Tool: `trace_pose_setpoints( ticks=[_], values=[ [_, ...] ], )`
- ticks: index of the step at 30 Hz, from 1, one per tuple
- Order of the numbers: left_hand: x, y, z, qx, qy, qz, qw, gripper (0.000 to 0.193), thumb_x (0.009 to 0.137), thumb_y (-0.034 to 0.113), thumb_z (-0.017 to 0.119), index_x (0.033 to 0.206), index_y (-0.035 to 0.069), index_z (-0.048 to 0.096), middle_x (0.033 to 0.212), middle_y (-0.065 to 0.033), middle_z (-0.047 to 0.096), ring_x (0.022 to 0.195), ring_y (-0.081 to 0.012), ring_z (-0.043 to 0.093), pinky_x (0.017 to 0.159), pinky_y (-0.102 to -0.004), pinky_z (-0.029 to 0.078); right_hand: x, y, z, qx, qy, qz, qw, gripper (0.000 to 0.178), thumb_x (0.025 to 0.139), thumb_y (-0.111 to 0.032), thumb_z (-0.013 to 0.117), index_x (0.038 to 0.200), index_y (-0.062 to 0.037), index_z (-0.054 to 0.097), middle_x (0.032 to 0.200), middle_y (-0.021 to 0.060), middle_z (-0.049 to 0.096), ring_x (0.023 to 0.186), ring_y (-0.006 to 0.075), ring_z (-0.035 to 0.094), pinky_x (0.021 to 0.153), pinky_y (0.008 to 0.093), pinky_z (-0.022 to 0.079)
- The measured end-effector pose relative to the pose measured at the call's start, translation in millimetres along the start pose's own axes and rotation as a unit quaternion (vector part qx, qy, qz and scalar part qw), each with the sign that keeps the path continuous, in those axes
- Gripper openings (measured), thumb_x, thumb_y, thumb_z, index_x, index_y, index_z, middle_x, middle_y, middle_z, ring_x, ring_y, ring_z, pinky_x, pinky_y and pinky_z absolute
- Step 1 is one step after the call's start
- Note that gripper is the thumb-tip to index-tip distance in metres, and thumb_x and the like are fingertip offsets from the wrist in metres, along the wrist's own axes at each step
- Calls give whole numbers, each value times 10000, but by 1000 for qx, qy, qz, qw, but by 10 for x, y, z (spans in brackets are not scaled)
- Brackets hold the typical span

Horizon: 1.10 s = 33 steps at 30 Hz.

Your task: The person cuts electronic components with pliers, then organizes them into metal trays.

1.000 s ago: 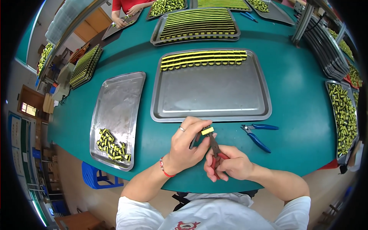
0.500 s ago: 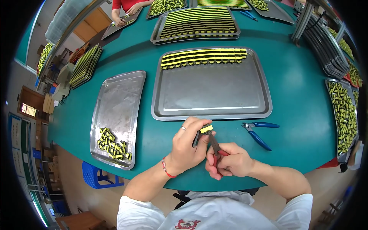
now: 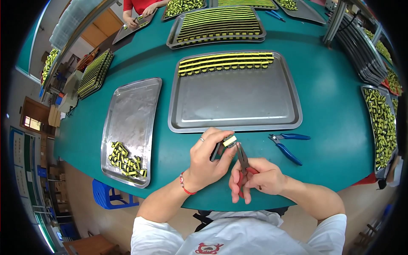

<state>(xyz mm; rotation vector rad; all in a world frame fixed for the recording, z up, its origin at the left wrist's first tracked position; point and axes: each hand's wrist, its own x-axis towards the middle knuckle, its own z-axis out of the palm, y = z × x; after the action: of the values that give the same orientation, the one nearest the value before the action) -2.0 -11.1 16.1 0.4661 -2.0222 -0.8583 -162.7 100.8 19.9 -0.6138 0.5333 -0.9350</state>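
Between the thumb and fingers of my left hand (image 3: 206,161) is a small yellow-and-black transformer (image 3: 230,141), held just in front of the big tray. A dark, flat piece shows under those fingers; I cannot make out what it is. My right hand (image 3: 267,177) is closed around red-handled pliers (image 3: 243,159), its lower fingers loosened from the handle. The plier tips point up beside the transformer's lower right edge, very near it; whether they touch is too small to tell. In the metal tray (image 3: 233,104) ahead, several rows of transformers (image 3: 225,63) stand along the far side.
Blue-handled cutters (image 3: 287,146) lie right of my hands. A narrower tray (image 3: 129,106) at left carries loose transformers (image 3: 126,161). Filled trays (image 3: 216,40) sit farther back, and another tray of parts (image 3: 379,127) is at the right edge. A person in red (image 3: 142,8) works far left.
The plier tips have shifted slightly right, off the transformer's face. My right hand's lower fingers have loosened and spread. The transformer has tilted a little in my left hand.
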Motion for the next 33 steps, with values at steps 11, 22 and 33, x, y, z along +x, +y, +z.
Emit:
trace_pose_setpoints(
  ticks=[11,22,33],
  values=[
    [-23,19,28,2,8,-9,1000,325,739,-103,750,1035,-28,640,854,-92,636,649,-115,567,521,-231,432,22,-34,-79,-28,4,39,999,290,757,97,412,1023,57,519,959,207,617,837,312,691,563,322,567],
    [-17,33,39,-109,8,-129,986,168,869,49,721,995,-20,633,850,-60,629,687,-80,549,593,-220,442,2,5,26,-485,189,-304,798,373,758,37,676,1106,9,544,892,128,622,691,162,605,497,259,432],
    [-165,100,156,-360,-23,-334,871,319,1023,324,523,1059,18,607,858,-34,612,765,-93,577,664,-248,460,150,36,-114,-587,261,-440,627,433,727,20,796,1079,9,544,886,124,655,648,150,664,532,235,517]
  ],
)
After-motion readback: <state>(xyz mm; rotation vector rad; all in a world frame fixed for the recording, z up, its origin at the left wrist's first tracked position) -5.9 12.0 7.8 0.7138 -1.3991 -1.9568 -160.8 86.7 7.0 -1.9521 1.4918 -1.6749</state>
